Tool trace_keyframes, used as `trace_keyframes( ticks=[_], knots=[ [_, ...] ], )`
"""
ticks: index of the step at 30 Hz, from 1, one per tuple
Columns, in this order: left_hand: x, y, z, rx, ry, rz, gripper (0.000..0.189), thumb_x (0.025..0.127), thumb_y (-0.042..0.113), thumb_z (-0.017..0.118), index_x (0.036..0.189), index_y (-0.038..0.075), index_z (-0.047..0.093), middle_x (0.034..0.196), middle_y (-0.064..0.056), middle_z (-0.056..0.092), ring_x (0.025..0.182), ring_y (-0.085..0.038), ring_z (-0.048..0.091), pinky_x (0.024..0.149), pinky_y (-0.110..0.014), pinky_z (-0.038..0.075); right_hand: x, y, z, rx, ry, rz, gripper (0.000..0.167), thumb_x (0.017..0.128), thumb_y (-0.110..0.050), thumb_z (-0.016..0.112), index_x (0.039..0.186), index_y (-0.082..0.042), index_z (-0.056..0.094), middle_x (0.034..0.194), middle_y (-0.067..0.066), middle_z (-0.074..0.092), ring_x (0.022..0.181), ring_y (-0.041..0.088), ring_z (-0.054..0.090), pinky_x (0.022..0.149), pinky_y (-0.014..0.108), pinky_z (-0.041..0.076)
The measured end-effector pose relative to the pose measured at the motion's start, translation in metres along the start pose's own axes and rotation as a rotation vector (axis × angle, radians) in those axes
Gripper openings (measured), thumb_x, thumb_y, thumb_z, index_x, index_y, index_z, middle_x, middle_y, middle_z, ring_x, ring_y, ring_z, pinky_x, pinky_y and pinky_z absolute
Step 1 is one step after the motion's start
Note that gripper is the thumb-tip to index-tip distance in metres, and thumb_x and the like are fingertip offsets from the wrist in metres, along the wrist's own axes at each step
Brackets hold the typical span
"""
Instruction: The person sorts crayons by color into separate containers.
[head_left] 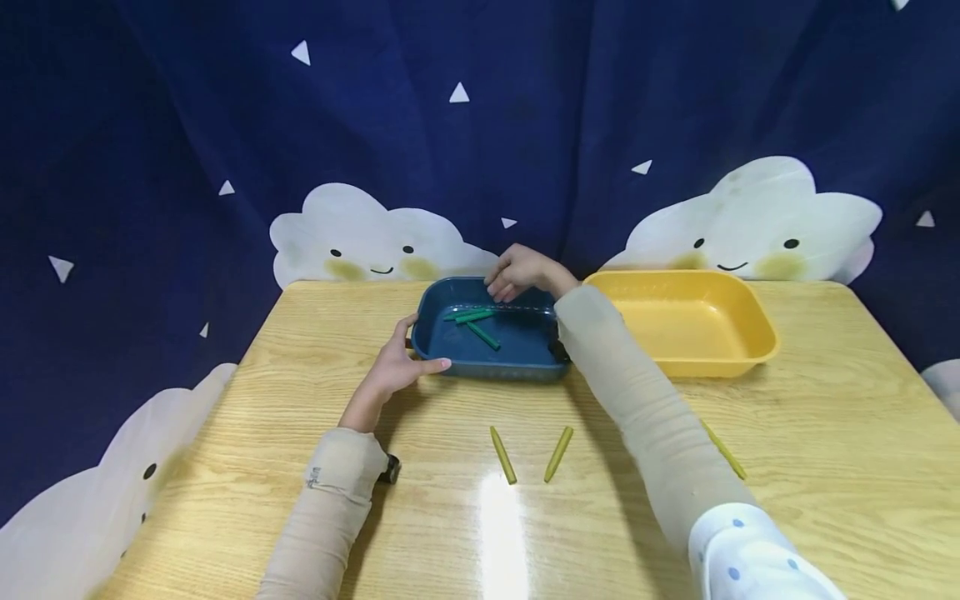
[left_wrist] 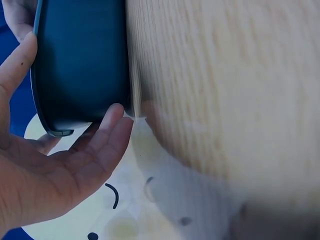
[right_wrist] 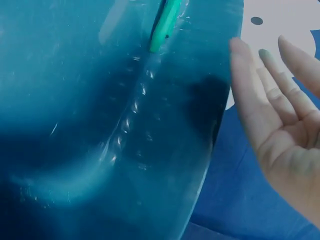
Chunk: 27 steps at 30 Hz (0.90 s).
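My left hand (head_left: 395, 365) holds the left end of a dark blue plastic bin (head_left: 495, 371). The thumb lies along the front rim while the fingers spread over the end wall, as the left wrist view also shows. Above the bin's far rim hovers my right hand (head_left: 522, 273), fingers loosely bent, apart from the bin and holding nothing. In the right wrist view its palm (right_wrist: 295, 145) shows bare. Three green crayons (head_left: 483, 336) lie on the bin floor, left of the middle. One green crayon (right_wrist: 166, 25) appears at the top of the right wrist view.
A yellow bin (head_left: 675, 367) stands right of the blue one. Two yellow crayons (head_left: 503, 455) lie on the wooden table (head_left: 450, 525) in front. Another yellow crayon (head_left: 724, 451) lies farther right, partly behind the right forearm. A dark blue cloud-patterned curtain (head_left: 525, 125) hangs behind.
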<state>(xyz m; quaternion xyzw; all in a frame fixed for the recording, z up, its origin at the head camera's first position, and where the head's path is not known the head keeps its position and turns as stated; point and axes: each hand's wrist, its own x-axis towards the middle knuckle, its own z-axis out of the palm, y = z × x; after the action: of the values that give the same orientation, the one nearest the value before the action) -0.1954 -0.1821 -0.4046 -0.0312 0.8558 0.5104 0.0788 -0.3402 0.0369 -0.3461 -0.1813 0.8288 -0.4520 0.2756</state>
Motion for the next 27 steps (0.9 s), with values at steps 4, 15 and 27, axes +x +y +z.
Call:
trace_keyframes(
  ticks=[4,15,27],
  knots=[
    [0.000,0.000,-0.001,-0.003,0.001,0.003,0.092,0.075,0.021,0.076,0.145,0.015,0.016,0.131,-0.022,0.037,0.115,-0.035,0.041,0.090,-0.045,0.038,-0.006,-0.002,-0.002,0.039,-0.014,-0.020,0.032,0.082,0.003,0.063,0.112,0.013,0.057,0.094,0.021,0.065,0.080,0.026,0.065,0.076,0.040,0.050],
    [-0.001,-0.002,0.000,-0.008,0.004,-0.005,0.094,0.074,0.022,0.077,0.145,0.016,0.016,0.130,-0.022,0.038,0.115,-0.035,0.041,0.090,-0.045,0.038,-0.034,0.001,-0.004,0.141,0.007,-0.093,0.027,0.083,-0.001,0.063,0.108,0.010,0.060,0.093,0.020,0.065,0.077,0.024,0.066,0.076,0.041,0.050],
    [-0.003,-0.001,0.002,-0.002,0.003,0.006,0.093,0.075,0.023,0.076,0.145,0.017,0.015,0.131,-0.021,0.037,0.115,-0.035,0.041,0.088,-0.045,0.040,-0.079,0.009,-0.005,0.124,0.082,-0.140,0.026,0.086,-0.006,0.062,0.108,0.008,0.061,0.090,0.017,0.066,0.076,0.025,0.066,0.074,0.039,0.051]
  ],
)
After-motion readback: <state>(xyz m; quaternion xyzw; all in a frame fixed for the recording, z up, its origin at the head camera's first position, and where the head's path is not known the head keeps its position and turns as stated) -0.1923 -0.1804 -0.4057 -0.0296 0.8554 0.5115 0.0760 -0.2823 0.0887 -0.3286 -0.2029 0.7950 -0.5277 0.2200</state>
